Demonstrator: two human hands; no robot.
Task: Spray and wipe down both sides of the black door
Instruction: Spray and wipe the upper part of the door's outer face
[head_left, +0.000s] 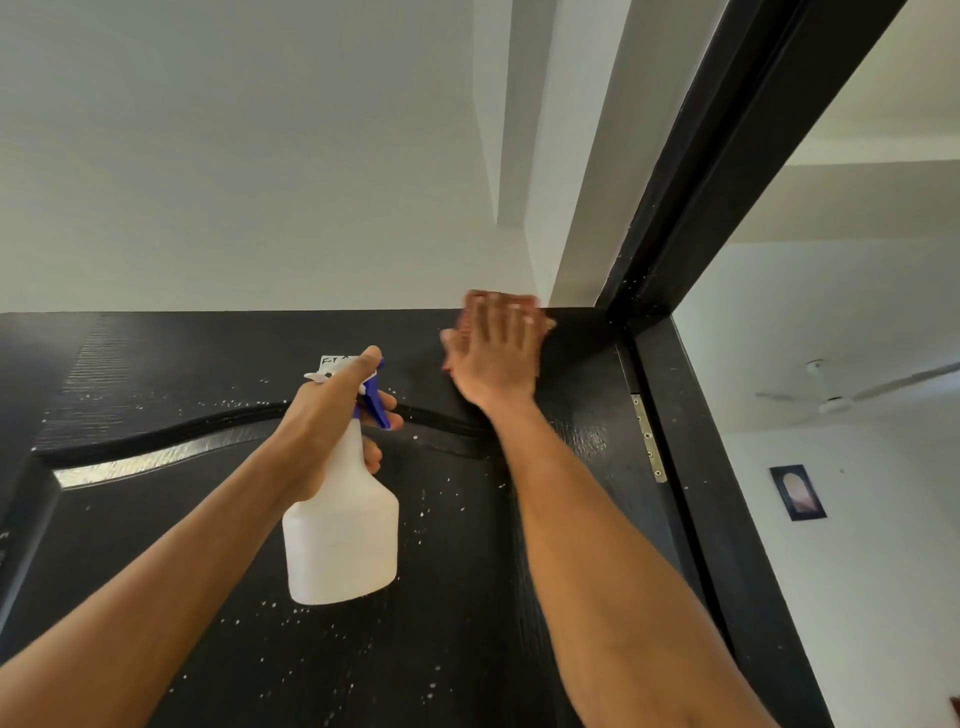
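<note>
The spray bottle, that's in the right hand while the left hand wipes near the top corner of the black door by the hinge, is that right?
Not quite: the hands are swapped. In the head view the left hand holds the spray bottle, while the right hand wipes near the top corner of the black door by the hinge.

A home — ceiling fan (836, 397), framed picture (797, 492) (white walls).

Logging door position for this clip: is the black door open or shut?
Open. The black door stands swung away from its frame, exposing the hinge, with another room visible through the doorway.
</note>
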